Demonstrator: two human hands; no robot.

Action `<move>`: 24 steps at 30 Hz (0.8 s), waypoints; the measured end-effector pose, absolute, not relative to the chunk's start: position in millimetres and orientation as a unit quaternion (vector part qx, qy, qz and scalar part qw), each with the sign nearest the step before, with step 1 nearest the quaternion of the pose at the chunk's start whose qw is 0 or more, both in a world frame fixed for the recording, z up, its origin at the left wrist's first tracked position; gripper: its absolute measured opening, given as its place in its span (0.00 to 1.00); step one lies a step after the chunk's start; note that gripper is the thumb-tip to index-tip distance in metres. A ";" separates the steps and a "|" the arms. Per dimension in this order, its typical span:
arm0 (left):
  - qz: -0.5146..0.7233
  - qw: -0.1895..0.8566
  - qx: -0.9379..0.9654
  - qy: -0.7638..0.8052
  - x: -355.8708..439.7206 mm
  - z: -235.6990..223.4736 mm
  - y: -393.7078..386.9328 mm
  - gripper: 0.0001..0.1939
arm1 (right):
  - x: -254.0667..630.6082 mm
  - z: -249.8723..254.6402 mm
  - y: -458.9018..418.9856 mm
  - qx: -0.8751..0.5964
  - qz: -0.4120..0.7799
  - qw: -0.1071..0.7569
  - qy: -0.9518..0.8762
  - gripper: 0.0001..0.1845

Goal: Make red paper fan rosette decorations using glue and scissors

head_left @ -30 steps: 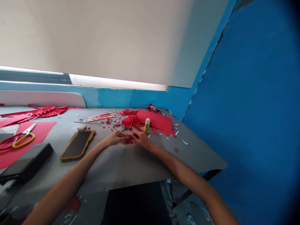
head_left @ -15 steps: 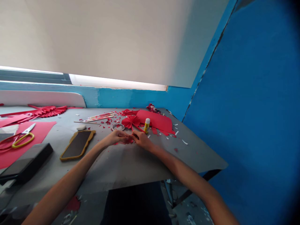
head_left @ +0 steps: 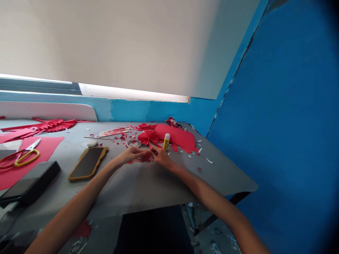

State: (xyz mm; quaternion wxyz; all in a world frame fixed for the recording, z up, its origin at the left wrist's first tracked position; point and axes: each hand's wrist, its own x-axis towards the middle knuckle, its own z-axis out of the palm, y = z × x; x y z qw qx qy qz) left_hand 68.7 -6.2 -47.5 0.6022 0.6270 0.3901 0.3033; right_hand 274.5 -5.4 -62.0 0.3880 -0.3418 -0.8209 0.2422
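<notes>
My left hand (head_left: 134, 154) and my right hand (head_left: 160, 156) meet above the table near its middle, fingertips almost touching. Between them is a small piece of red paper (head_left: 144, 157), partly hidden by the fingers. The left fingers close on it from the left, and the right thumb and fingers pinch at its right end. Just beyond the hands lies a pleated red paper fan (head_left: 147, 137). A yellow glue stick (head_left: 166, 141) with a white cap stands upright beside my right hand. A roll of clear tape (head_left: 134, 143) lies behind my left hand.
Left of my arm lie a phone in a yellow case (head_left: 88, 163), a black box (head_left: 30, 183) and scissors (head_left: 26, 157) on red paper. Farther back are wrapped sticks (head_left: 113, 131), a larger pleated red piece (head_left: 57, 125) and a red sheet (head_left: 178, 135). Paper scraps litter the table (head_left: 212, 180).
The fingers of both hands have shifted slightly around the red paper, and more of it shows under the left fingers. The things on the table stay in place.
</notes>
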 end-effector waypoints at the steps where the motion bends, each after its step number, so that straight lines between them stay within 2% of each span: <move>1: 0.296 0.610 0.622 0.392 69.2 -46.4 -7.2 0.23 | 274.8 -61.7 -5.3 -0.341 0.244 0.388 -0.821 0.11; 11: 0.293 0.559 0.690 0.354 72.4 -41.9 -11.5 0.24 | 275.6 -57.7 -5.6 -0.360 0.227 0.383 -0.820 0.07; 21: 0.299 0.436 0.775 0.346 77.3 -45.9 -15.3 0.19 | 277.9 -58.8 -4.8 -0.372 0.207 0.358 -0.831 0.08; 24: 0.307 0.422 0.777 0.353 77.4 -43.7 -15.7 0.17 | 277.7 -59.1 -4.4 -0.362 0.246 0.359 -0.824 0.11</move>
